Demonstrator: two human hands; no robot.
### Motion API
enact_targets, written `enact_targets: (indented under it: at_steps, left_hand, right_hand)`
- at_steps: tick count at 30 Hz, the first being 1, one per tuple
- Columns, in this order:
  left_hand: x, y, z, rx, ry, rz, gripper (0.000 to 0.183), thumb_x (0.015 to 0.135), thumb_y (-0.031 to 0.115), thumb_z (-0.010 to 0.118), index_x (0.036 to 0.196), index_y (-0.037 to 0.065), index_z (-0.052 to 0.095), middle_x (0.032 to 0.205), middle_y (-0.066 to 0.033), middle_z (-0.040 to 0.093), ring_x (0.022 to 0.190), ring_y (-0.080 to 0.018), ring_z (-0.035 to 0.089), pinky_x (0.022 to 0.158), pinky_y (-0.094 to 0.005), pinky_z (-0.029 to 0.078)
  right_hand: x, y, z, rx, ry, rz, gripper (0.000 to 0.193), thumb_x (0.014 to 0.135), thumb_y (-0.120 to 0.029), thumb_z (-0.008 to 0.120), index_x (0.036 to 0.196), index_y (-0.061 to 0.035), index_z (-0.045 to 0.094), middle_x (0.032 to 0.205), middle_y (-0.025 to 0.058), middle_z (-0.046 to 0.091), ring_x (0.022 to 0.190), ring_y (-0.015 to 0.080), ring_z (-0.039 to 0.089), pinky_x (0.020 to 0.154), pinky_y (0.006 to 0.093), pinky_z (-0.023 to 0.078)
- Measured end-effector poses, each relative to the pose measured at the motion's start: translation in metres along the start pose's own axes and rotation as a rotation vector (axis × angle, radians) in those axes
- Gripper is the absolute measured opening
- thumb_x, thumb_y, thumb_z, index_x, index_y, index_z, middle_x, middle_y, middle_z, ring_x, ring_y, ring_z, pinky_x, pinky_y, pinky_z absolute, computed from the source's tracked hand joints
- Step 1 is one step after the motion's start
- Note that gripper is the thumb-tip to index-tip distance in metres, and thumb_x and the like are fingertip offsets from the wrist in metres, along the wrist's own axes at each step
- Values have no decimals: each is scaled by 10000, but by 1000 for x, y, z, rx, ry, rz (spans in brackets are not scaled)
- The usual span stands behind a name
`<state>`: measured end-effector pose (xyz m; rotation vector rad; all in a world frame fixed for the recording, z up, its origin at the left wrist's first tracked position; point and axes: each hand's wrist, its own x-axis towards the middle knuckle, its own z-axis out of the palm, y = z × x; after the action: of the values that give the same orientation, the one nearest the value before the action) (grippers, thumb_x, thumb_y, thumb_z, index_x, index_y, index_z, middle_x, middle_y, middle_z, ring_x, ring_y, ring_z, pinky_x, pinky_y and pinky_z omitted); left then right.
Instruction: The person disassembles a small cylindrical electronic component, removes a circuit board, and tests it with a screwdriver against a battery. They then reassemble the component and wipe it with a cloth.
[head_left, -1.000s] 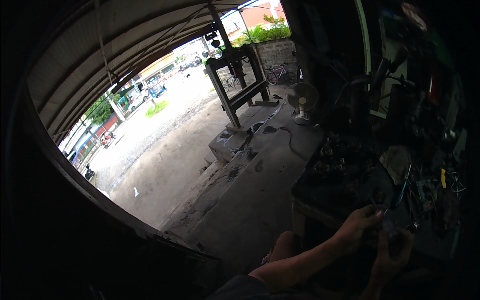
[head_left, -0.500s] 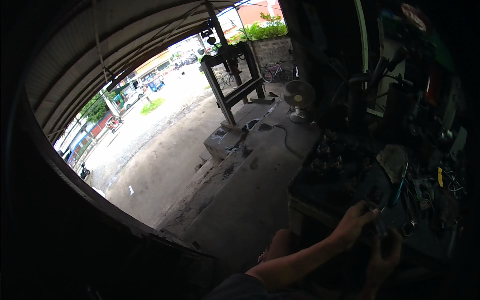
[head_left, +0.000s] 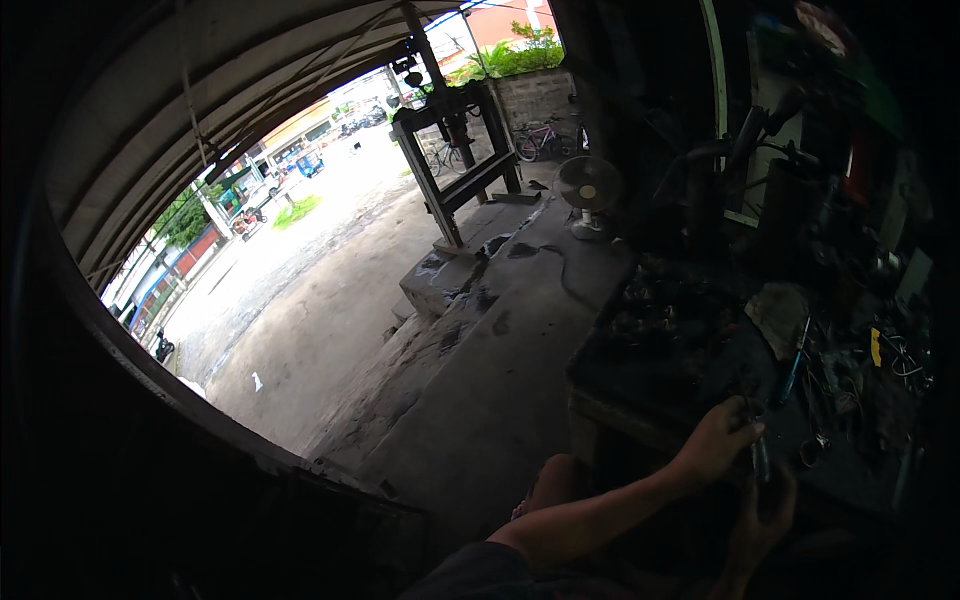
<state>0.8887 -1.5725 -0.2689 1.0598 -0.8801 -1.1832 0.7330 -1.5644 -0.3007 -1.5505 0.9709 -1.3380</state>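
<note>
Near edge of dark table [head_left: 640, 380]: left hand [head_left: 715, 440] pinches top of small shiny part [head_left: 762, 462]; right hand [head_left: 762, 515] grasps bottom. Two hands likely to stop wobble. Too dark to tell what part is. On table, past hands: thin blue tool [head_left: 796, 365], maybe for easy reach; tan lump [head_left: 778, 318], maybe rag. Past table: fan [head_left: 588, 185], seems turned tableward, perhaps for cool air. Farther past table: tall metal frame [head_left: 430, 180].
</note>
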Motion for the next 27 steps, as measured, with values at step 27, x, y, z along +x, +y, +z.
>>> enact_targets:
  at_steps: [27]
  left_hand:
    - [-18, -2, 4, 257, 78, 192, 264, 954, 127, 677, 1164, 5, 573, 1114, -107, 649, 1052, -167, 615, 936, -326, 489]
  right_hand:
    - [-14, 20, -10, -48, -68, 70, 397, 932, -69, 675, 1289, 62, 560, 1212, 124, 615, 1109, 202, 580, 967, 323, 459]
